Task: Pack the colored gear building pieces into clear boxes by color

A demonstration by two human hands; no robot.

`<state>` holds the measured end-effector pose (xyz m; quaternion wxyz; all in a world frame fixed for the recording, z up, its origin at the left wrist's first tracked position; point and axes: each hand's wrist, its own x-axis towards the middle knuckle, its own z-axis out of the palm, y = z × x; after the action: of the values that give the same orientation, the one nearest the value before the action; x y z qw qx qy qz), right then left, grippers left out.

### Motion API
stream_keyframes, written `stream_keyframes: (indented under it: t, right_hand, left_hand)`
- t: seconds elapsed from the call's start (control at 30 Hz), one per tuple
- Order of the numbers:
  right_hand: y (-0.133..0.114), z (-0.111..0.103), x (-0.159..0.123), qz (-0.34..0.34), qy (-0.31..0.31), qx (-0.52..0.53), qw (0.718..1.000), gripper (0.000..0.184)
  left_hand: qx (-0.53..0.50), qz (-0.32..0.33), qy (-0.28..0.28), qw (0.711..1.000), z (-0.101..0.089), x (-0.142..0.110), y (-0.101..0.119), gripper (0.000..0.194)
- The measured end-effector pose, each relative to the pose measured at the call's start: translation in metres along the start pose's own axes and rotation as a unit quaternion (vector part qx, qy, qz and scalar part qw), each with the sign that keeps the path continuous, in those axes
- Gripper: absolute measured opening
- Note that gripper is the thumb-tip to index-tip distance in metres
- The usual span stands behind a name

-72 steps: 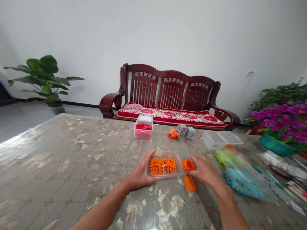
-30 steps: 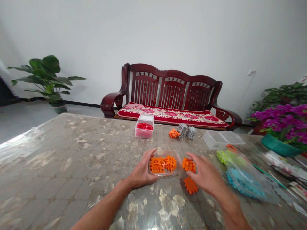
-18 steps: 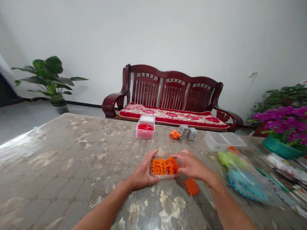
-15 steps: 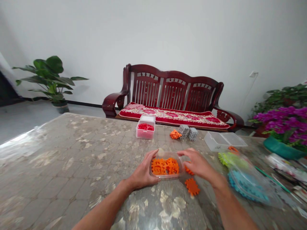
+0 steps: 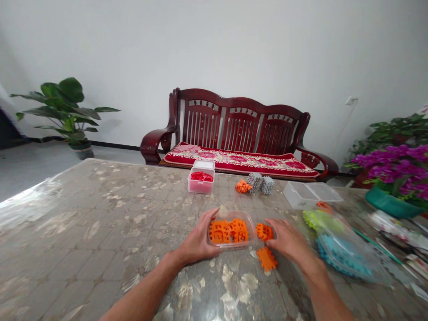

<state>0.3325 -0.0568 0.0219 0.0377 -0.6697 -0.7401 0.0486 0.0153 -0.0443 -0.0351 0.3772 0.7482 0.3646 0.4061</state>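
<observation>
Left hand (image 5: 201,238) grips tub (image 5: 230,216) of orange pieces (image 5: 220,231).
Right hand (image 5: 286,238) curls at orange cube (image 5: 263,232); can't tell if gripped.

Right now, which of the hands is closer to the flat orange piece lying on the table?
Right. The right hand is close beside the flat orange piece; the left hand is farther left, at the clear tub's left end.

A clear, open-topped tub (image 5: 252,229) sits upright with notched orange pieces (image 5: 229,232) inside, a chunky orange cluster (image 5: 265,231) just right of it and a flat toothed orange plate (image 5: 266,259) near its front right corner.
</observation>
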Motion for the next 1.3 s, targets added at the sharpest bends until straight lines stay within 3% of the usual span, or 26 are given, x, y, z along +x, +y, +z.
stream_keyframes:
  t: [0.17, 0.3, 0.47, 0.67, 0.77, 0.9, 1.03, 1.17, 1.3]
  right_hand:
    - [0.001, 0.002, -0.001, 0.020, 0.026, -0.008, 0.999, 0.055]
    - [-0.004, -0.015, -0.001, 0.026, 0.070, 0.019, 0.997, 0.056]
    - [-0.041, -0.035, 0.002, -0.062, 0.095, 0.092, 0.989, 0.057]
    - [-0.084, -0.026, 0.016, -0.153, 0.062, 0.158, 0.974, 0.060]
    - [-0.074, -0.020, 0.022, -0.137, 0.088, 0.185, 0.969, 0.053]
    - [-0.029, -0.016, 0.026, -0.042, 0.130, 0.190, 0.972, 0.041]
    - [0.009, -0.012, 0.020, 0.009, 0.074, 0.144, 0.987, 0.051]
    - [0.011, -0.004, 0.010, 0.006, 0.003, 0.086, 0.996, 0.066]
    - [0.004, 0.008, 0.003, -0.004, -0.009, 0.069, 0.998, 0.066]
  left_hand:
    - [-0.002, 0.001, -0.004, 1.000, -0.001, 0.001, 0.003, 0.102]
    - [0.001, 0.000, -0.001, 1.000, -0.002, 0.001, 0.006, 0.101]
    - [0.002, 0.004, -0.001, 1.000, -0.002, 0.001, 0.007, 0.100]
    - [0.006, 0.011, 0.007, 1.000, -0.001, 0.001, 0.006, 0.100]
    - [0.006, 0.015, 0.003, 1.000, -0.001, 0.001, 0.005, 0.103]
    - [0.004, 0.007, 0.001, 1.000, -0.001, 0.001, 0.001, 0.105]
    - [0.004, 0.003, 0.002, 1.000, -0.001, 0.000, -0.002, 0.105]
    - [0.005, 0.004, -0.001, 1.000, -0.001, 0.000, -0.002, 0.105]
    - [0.007, 0.002, 0.000, 1.000, -0.001, 0.000, 0.000, 0.103]
